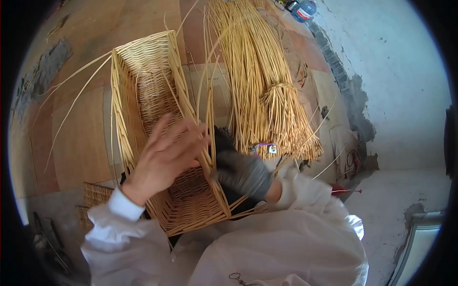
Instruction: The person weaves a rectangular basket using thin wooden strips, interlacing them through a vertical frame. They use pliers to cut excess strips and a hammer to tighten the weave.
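Observation:
A long wicker basket (157,90) lies in front of me, its open side facing up, with loose willow rods sticking out of its rim. My left hand (167,152), bare and blurred, reaches across the inside to the right-hand rim. Its fingers look stretched out, their tips by the upright rods (210,102) there. Outside that same rim is my right hand (243,174) in a dark grey glove, also smeared by motion. The rim and rods hide its fingertips, so I cannot make out what it grips, if anything.
A thick bundle of peeled willow rods (253,71) lies beyond the basket to the right, tied near its close end. Wooden boards (78,138) cover the floor. More wickerwork (98,195) stands at the lower left. A plastic bottle (305,9) is by the white wall (396,95).

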The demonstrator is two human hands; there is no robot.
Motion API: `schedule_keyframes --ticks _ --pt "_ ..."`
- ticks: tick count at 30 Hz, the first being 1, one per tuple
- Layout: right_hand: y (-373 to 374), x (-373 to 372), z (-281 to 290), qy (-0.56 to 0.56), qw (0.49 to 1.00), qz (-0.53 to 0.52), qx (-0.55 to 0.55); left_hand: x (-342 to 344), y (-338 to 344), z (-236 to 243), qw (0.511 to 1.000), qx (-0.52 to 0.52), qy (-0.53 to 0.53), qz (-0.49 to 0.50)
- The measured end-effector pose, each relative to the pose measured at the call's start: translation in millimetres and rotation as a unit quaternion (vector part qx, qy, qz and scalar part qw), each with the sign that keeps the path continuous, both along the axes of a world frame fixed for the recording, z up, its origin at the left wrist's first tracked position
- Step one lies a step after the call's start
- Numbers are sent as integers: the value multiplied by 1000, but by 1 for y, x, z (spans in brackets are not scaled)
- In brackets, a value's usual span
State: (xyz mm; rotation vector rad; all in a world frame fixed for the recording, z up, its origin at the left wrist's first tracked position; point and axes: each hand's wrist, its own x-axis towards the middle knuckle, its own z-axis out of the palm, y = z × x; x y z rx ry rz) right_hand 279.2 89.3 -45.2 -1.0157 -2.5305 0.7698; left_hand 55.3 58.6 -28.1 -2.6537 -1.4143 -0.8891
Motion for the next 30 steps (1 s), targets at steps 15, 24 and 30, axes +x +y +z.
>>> schedule_keyframes --ticks 15,24,30 --pt "5 8 -24 6 814 -152 -561 27 79 -29 914 -210 91 -336" --pt "-36 -26 -33 27 973 -138 -182 -6 63 -48 955 -92 25 -282" --pt "-1 2 -52 171 963 -129 -166 -24 -15 -4 952 -7 -111 285"
